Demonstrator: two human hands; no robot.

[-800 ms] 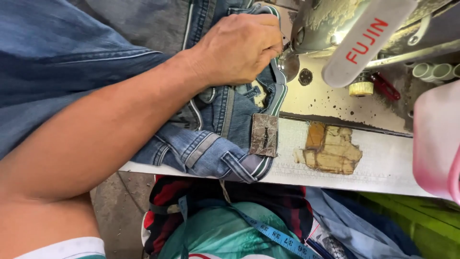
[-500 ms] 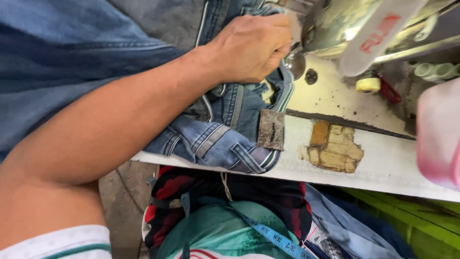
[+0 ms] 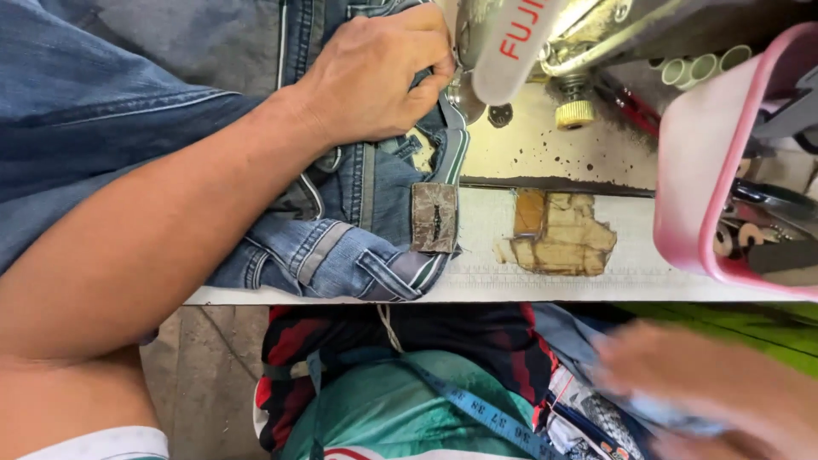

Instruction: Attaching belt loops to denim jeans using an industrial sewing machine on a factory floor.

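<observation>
One pair of blue denim jeans (image 3: 358, 230) fills the upper left of the frame on the desk (image 3: 545, 281), its waistband running top to bottom beside the sewing machine (image 3: 511, 43). The left hand (image 3: 375, 77) is clenched on the waistband just left of the needle. The right hand (image 3: 724, 383), lower right and blurred, lies well apart; its grip cannot be told. One pink tray (image 3: 707, 153) sits far right.

Left arm (image 3: 170, 247) bare; short white sleeve (image 3: 102, 445) w/ green trim, poss. tee.

Left hand (image 3: 375, 72) fisted, forearm outstretched, right hand (image 3: 724, 392) blurred, low
</observation>
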